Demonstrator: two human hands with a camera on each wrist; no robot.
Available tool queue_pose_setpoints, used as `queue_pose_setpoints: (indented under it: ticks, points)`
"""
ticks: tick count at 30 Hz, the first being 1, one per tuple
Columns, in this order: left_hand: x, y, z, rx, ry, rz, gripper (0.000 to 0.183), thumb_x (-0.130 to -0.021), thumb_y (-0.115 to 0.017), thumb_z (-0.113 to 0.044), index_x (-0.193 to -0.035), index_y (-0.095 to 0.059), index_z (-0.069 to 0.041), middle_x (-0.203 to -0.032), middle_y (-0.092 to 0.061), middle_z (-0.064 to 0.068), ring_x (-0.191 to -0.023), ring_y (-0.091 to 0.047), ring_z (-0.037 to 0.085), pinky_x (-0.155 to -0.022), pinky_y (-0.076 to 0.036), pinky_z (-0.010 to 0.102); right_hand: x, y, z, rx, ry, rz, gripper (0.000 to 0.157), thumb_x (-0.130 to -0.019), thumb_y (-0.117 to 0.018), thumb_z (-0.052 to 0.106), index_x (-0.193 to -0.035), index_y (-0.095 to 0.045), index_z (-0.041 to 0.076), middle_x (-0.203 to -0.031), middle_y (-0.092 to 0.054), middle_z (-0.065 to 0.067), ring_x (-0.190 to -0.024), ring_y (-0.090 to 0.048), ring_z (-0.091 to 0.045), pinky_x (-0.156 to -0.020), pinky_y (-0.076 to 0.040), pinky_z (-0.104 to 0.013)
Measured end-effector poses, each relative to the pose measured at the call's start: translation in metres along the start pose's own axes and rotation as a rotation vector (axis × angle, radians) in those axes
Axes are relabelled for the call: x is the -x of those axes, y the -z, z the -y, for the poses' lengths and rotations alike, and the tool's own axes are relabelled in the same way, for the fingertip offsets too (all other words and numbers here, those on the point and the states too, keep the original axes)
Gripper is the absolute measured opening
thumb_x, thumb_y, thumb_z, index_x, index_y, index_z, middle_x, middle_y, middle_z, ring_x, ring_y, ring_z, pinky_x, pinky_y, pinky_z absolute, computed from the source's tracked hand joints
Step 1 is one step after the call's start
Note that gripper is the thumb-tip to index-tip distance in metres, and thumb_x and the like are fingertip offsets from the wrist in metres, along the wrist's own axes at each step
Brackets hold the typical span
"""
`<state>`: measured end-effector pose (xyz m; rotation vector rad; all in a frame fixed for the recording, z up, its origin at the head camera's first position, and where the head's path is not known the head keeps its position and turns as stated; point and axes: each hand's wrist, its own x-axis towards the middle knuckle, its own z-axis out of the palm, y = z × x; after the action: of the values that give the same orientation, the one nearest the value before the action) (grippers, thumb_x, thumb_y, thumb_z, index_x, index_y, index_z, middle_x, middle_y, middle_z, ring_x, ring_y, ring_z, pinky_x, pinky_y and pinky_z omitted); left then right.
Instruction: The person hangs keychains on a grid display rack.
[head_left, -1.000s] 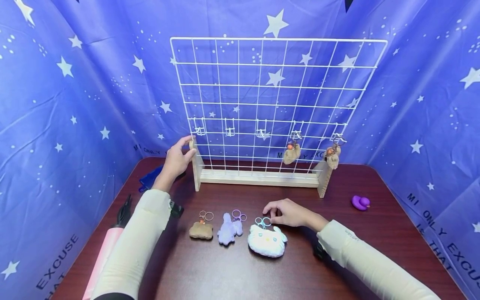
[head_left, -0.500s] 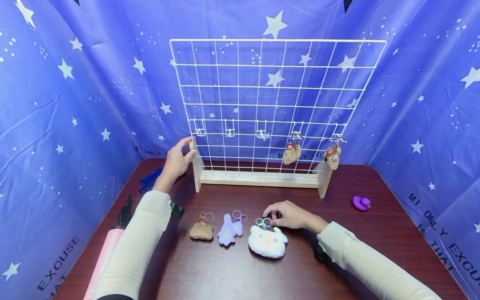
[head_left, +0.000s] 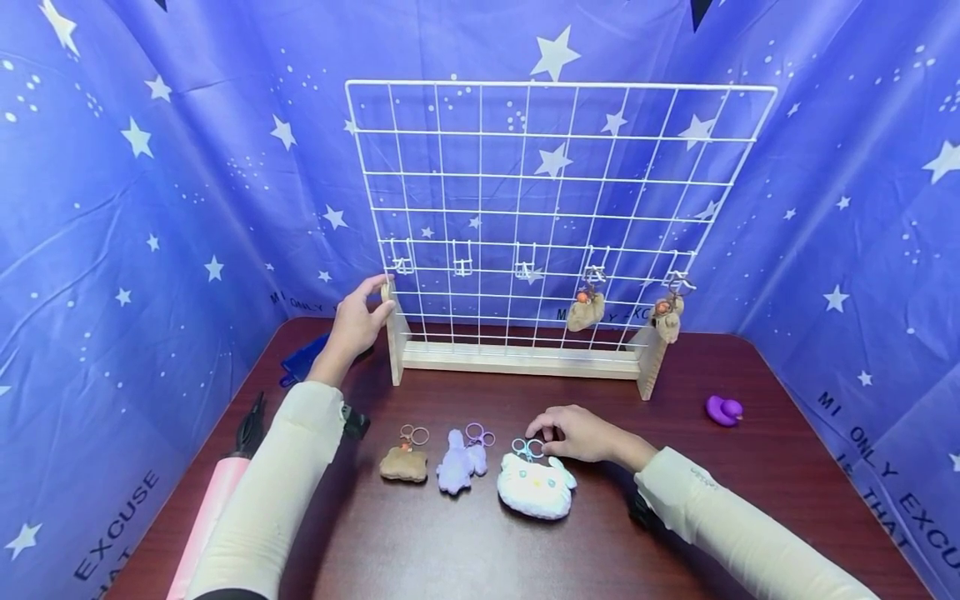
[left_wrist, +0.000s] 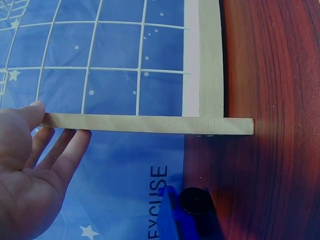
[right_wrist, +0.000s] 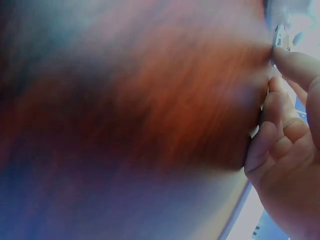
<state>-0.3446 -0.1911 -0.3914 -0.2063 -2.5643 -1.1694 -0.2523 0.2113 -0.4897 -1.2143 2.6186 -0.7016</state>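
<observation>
Across the reddish-brown wood-grain counter (head_left: 420,550), the left hand (head_left: 356,322) grips the pale wooden side post (left_wrist: 145,123) of a white wire grid rack (head_left: 561,85), thumb on one side, fingers on the other. Down front, the right hand (head_left: 581,433), fingers bent, is right at the light blue rings (head_left: 528,451) of a white plush cat-face keychain (head_left: 536,489) lying on the counter; whether it pinches them, one cannot tell. Next along lie a lilac plush keychain (head_left: 455,470) and a brown plush keychain (head_left: 404,467).

Now the lettering: star-printed blue cloth (head_left: 112,350) reads "EXCUSE" at left, "MI ONLY" at right, other words broken by folds. And a small mark on the cream right sleeve (head_left: 738,512), too faint to read!

Harder to make out: a blue object (head_left: 303,358) half hidden behind the left arm, and a pink tube (head_left: 210,517) partly covered by the cream left sleeve (head_left: 258,483), cut off below. The right wrist view is mostly blur, its counter surface smeared.
</observation>
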Motion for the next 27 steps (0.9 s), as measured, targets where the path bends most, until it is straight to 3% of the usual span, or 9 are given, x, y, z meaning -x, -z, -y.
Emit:
queue_pose_setpoints:
  ticks: [13,20,27]
  points:
    - [0.0011,0.0005,0.0003,0.006,-0.018,0.002,0.048,-0.100,-0.066,-0.019,-0.146,-0.054,-0.021,-0.143,-0.059,0.020,-0.121,-0.063,0.038,-0.098,-0.051,0.054,-0.0008,0.0031,0.0047,-0.020,-0.063,0.010,0.019,-0.087,-0.074,0.008,-0.093,-0.059,0.020,-0.082,-0.058,0.011,-0.070,-0.051,-0.003,-0.067,-0.043,-0.019]
    - [0.0010,0.0008,-0.0003,0.005,-0.007,0.001,0.048,-0.100,-0.066,-0.020,-0.146,-0.054,-0.022,-0.144,-0.058,0.020,-0.123,-0.062,0.039,-0.101,-0.050,0.055,0.0008,0.0048,0.0026,-0.097,-0.064,0.008,0.016,-0.091,-0.070,0.006,-0.097,-0.061,0.018,-0.080,-0.061,0.013,-0.070,-0.053,0.002,-0.068,-0.047,-0.019]
    - [0.0008,-0.0006,-0.0007,0.014,-0.003,0.000,0.048,-0.100,-0.066,-0.018,-0.146,-0.054,-0.022,-0.142,-0.059,0.019,-0.103,-0.068,0.033,-0.088,-0.056,0.048,0.0016,0.0067,0.0040,-0.140,-0.071,-0.010,0.014,-0.093,-0.071,0.008,-0.101,-0.065,0.017,-0.080,-0.065,0.013,-0.071,-0.057,0.001,-0.070,-0.048,-0.020]
